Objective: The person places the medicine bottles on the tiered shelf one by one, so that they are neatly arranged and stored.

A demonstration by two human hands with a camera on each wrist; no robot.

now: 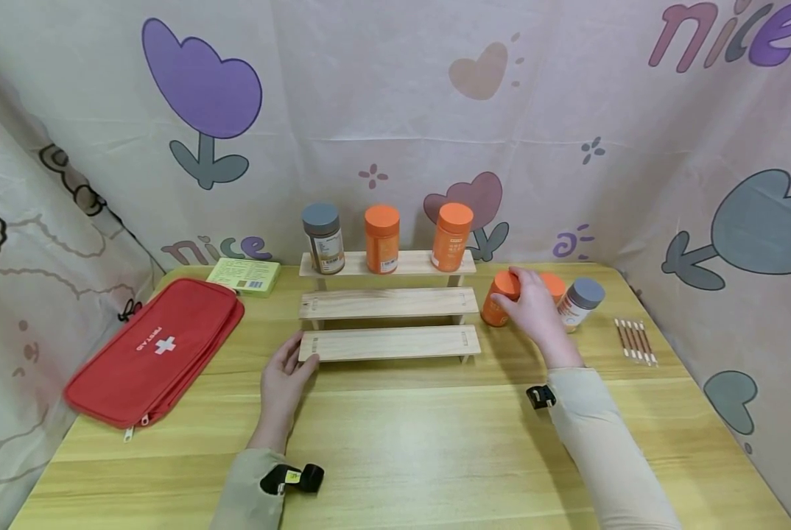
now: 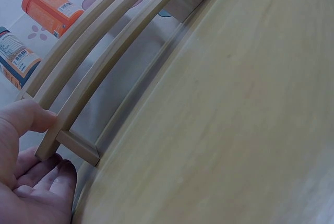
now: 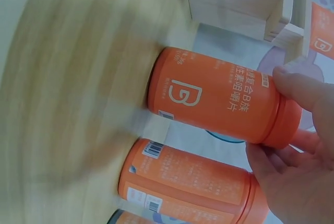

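Orange bottle (image 1: 494,313), three o'clock from the wooden shelf (image 1: 389,344), and I'm gripping it near its cap with my right hand (image 1: 535,305); my left hand (image 1: 281,381) pinches the shelf's eight-o'clock corner!

My right hand (image 1: 535,309) has a cylindrical orange bottle (image 3: 214,96) by its closed orange lid (image 3: 286,122), pretty much upright, just right of my pale wooden three-step rack (image 1: 389,303). Rack's standing on the surface (image 1: 402,442), bottom step (image 1: 389,344) pinched at its left end by my left hand (image 1: 285,379).

Table (image 1: 395,442), tiered stand (image 1: 389,303), red pouch (image 1: 137,361), perhaps swabs (image 1: 635,342)
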